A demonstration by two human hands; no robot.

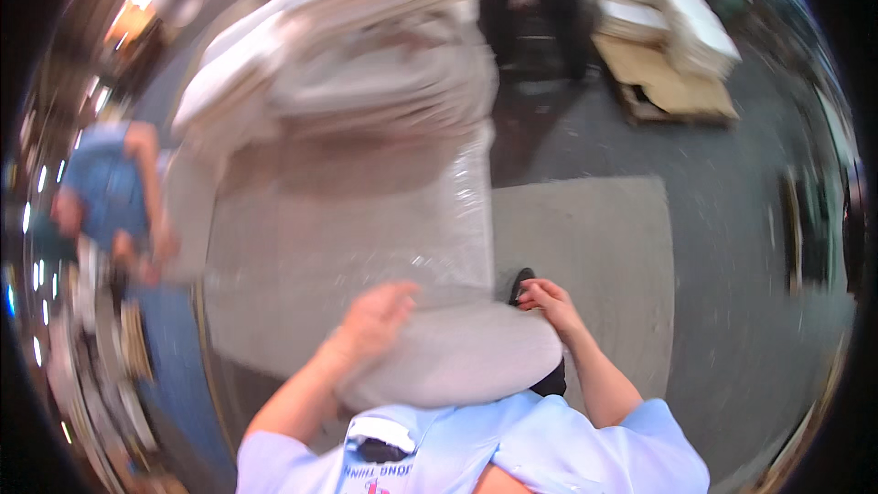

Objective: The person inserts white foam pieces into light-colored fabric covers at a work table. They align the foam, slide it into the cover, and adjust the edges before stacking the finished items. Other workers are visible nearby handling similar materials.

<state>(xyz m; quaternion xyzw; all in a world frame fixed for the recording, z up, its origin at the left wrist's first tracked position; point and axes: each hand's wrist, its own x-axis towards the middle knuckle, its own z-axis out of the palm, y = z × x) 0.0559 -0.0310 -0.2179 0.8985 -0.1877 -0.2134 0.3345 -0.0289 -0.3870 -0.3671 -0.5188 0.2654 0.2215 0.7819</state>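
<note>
Pale oval sheet (pixel 466 357), right hand (pixel 551 305) pinched on two o'clock rim, left hand (pixel 375 318) blurred at ten, grip unreadable from here

Pair of arms, one person, bare below the pale blue sleeves (pixel 660 446), as I see them from the floor. Left forearm (pixel 306 386): rises from lower left of the frame, slanting up and rightward. Left wrist (pixel 343 348): roughly in line with the forearm. Left hand (pixel 377 315): bare, left of centre, below mid-height; blurred, fingers directed rightward, their exact closure unreadable. Right forearm (pixel 599 373): rises from lower right, slanting up and leftward, crisper in outline. Right hand (pixel 551 302): bare, right of centre, near the left hand's level; fingers bent, tips pointing left, firmness of grip unclear. Hands apart, fingertips turned inward.
</note>
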